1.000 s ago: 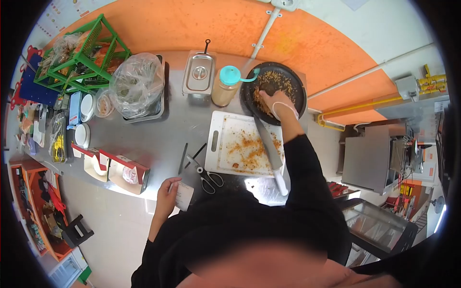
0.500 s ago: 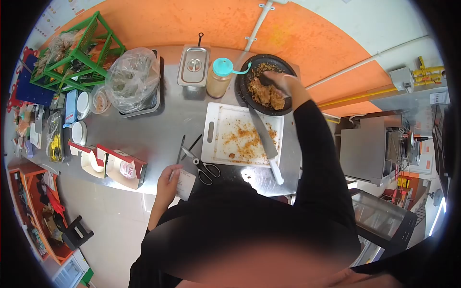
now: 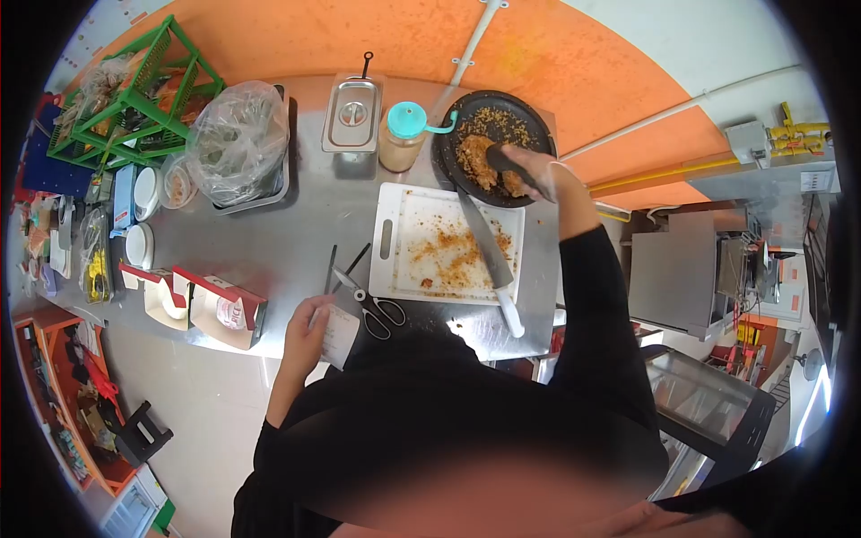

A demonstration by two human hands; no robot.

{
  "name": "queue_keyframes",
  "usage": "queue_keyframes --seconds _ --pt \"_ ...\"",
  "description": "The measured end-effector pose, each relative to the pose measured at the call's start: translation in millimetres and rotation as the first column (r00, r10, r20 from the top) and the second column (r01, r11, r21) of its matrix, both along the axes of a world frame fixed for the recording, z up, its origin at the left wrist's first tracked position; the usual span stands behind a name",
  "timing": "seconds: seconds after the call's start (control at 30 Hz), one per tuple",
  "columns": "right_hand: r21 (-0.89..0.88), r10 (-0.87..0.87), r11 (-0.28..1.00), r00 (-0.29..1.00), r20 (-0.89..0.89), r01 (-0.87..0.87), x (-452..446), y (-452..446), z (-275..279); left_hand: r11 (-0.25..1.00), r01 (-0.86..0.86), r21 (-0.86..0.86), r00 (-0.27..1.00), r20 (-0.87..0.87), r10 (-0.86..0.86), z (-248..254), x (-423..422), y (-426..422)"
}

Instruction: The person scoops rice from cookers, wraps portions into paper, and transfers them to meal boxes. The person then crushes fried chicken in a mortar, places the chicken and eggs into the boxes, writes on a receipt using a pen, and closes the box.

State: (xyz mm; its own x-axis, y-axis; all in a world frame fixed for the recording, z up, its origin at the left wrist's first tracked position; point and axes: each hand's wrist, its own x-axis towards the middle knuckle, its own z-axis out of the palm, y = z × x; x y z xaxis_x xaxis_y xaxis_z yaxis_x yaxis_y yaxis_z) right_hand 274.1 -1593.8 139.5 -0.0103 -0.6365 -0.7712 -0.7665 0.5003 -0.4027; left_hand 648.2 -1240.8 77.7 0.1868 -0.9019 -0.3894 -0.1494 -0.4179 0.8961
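From the middle of my view, my pan point(image 3: 541, 130) at one o'clock is black, its food point(image 3: 475, 161) golden-brown. My white board point(image 3: 404, 224) is speckled orange-brown; the knife point(image 3: 482, 235) has a white handle. At twelve, the jar point(image 3: 402, 154) has a turquoise lid; at ten, the crates point(image 3: 152, 115) are green. My slip of paper point(image 3: 339, 334), at eight, is white.

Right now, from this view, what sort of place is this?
Probably a takeaway kitchen: the steel counter holds a crumb-strewn cutting board, a black pan of breaded food and red-edged boxes.
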Motion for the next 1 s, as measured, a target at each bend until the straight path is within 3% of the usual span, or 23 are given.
queue_keyframes --seconds 0.07,0.13,0.17,0.27,0.3,0.4,0.43,0.53,0.6,0.63,0.67,0.73,0.77,0.87,0.93,0.97,1.0 --pt "0.010 -0.082 0.997 0.993 0.087 0.082 4.0 5.7 12.5 0.999 -0.021 0.026 0.999 -0.037 0.022 -6.8 1.5 6.8" --pt "-0.087 0.256 0.950 0.908 -0.331 -0.299 32.0 20.7 13.7 0.998 -0.030 0.049 0.997 -0.067 0.034 -16.5 3.8 9.0" --pt "-0.130 0.266 0.915 0.812 -0.520 -0.383 40.0 28.8 -34.4 0.998 -0.025 0.058 0.999 -0.031 0.027 -20.9 3.7 12.8" --pt "-0.075 0.337 0.908 0.825 -0.453 -0.412 36.7 23.7 -26.8 0.998 -0.014 0.064 1.000 -0.026 0.016 -15.0 -3.1 8.7" --pt "-0.069 0.281 0.951 0.935 -0.219 -0.302 19.9 15.2 -32.7 0.998 -0.009 0.064 0.998 -0.054 0.013 -10.2 -3.5 3.8" --pt "-0.067 0.223 0.970 0.967 -0.127 -0.233 -10.3 -1.3 9.1 1.000 0.026 -0.013 1.000 0.009 -0.026 -2.0 -2.3 3.6" --pt "-0.049 0.209 0.975 0.973 -0.097 -0.215 -17.1 -5.6 24.3 1.000 -0.009 -0.002 0.999 -0.049 0.008 -8.3 0.0 8.7" --pt "-0.143 0.098 0.980 0.964 -0.249 -0.137 -14.0 -4.2 45.1 0.999 -0.032 0.013 0.999 0.003 0.032 -22.2 7.9 18.7" --pt "-0.063 0.099 0.985 0.820 -0.564 -0.163 12.2 17.0 3.3 0.998 -0.046 0.048 0.999 -0.009 0.047 -16.9 6.0 22.0" --pt "-0.199 0.146 0.914 0.745 -0.651 -0.354 -13.0 8.1 -37.8 0.996 -0.069 0.051 0.997 -0.016 0.070 -17.0 5.2 15.9" --pt "-0.195 0.157 0.911 0.742 -0.652 -0.364 -11.9 -0.5 -27.8 0.995 -0.080 0.055 0.997 -0.018 0.081 -15.2 2.2 14.6" --pt "0.041 0.287 0.953 0.849 -0.444 -0.301 -16.5 -5.6 -7.0 0.995 -0.073 0.068 0.996 -0.050 0.076 -8.9 0.1 9.5" --pt "-0.110 0.070 0.990 0.988 -0.137 -0.085 -30.8 2.0 -8.6 0.996 -0.070 0.062 0.996 -0.051 0.073 -4.4 -0.2 10.8" --pt "-0.152 -0.012 0.988 0.999 -0.053 0.004 -36.9 -7.1 33.0 1.000 -0.002 0.006 0.999 0.052 0.001 -2.8 1.2 5.8" --pt "-0.112 0.014 0.993 0.992 -0.126 -0.028 -22.6 -1.4 32.7 0.994 -0.086 0.067 0.993 -0.079 0.091 -8.5 4.4 11.4" --pt "-0.077 0.145 0.979 0.905 -0.400 -0.190 -1.0 14.4 10.2 0.986 -0.120 0.117 0.982 -0.129 0.135 -4.5 4.3 10.6" --pt "-0.003 0.254 0.944 0.729 -0.636 -0.331 9.3 32.0 -8.5 0.986 -0.111 0.124 0.984 -0.128 0.127 -4.2 6.1 12.0"
